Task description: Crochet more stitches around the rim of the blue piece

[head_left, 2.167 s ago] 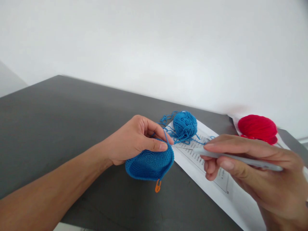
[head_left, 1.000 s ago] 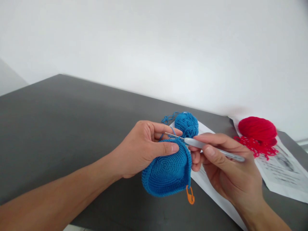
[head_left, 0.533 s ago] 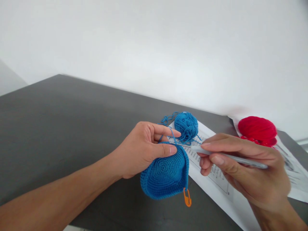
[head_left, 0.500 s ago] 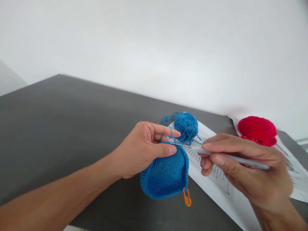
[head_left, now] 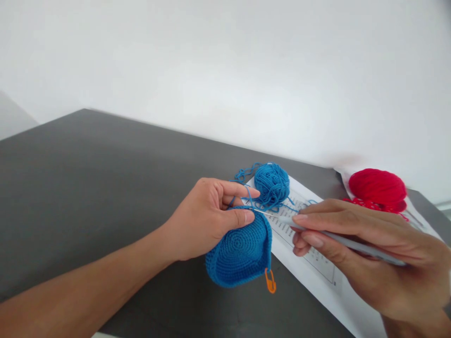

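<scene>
My left hand (head_left: 214, 216) pinches the upper edge of a round, cupped blue crochet piece (head_left: 239, 251), thumb in front. A strand of blue yarn runs over its index finger. In my right hand (head_left: 366, 253) a crochet hook (head_left: 352, 241) with a pale grey handle is held like a pen. The metal tip meets the upper edge of the piece beside my left thumb; the exact stitch is too small to make out. From the lower right corner of the piece hangs an orange stitch marker (head_left: 270, 281).
A ball of blue yarn (head_left: 272, 184) sits behind my hands on a printed sheet (head_left: 317, 281), loose strands around it. Farther right, a red ball of yarn (head_left: 377, 188) lies on another sheet. The dark grey table (head_left: 123, 188) meets a white wall (head_left: 211, 70).
My right hand has moved a little right and down, tilting the hook more steeply. The crochet piece and its marker have shifted slightly left and up.
</scene>
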The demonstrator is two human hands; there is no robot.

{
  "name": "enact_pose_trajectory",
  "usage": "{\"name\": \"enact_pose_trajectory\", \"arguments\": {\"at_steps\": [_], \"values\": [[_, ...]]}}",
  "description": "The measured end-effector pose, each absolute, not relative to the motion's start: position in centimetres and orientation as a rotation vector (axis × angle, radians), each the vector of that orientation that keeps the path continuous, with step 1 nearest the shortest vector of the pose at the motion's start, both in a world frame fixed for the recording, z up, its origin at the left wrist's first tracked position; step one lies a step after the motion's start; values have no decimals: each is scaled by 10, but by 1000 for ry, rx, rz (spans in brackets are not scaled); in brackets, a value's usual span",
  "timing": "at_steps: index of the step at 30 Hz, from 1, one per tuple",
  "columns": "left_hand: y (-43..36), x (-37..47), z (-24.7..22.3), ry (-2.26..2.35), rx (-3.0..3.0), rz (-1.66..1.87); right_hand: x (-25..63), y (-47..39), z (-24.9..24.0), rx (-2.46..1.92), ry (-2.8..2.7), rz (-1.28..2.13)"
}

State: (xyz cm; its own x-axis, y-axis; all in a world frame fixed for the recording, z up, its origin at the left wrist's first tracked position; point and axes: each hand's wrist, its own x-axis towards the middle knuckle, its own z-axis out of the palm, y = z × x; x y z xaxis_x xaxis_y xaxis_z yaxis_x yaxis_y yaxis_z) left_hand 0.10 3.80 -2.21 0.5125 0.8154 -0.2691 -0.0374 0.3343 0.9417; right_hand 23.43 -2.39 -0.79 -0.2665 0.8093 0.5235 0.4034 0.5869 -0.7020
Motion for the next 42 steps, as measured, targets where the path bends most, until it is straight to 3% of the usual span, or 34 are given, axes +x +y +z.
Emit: {"name": "enact_pose_trajectory", "arguments": {"at_steps": [20, 42], "values": [[27, 9, -22, 1143, 1625, 831, 226, -26, -26, -1024, -1827, 382], [23, 18, -21, 1091, 1516, 928, 206, -29, -41, -1042, -1741, 325]]}}
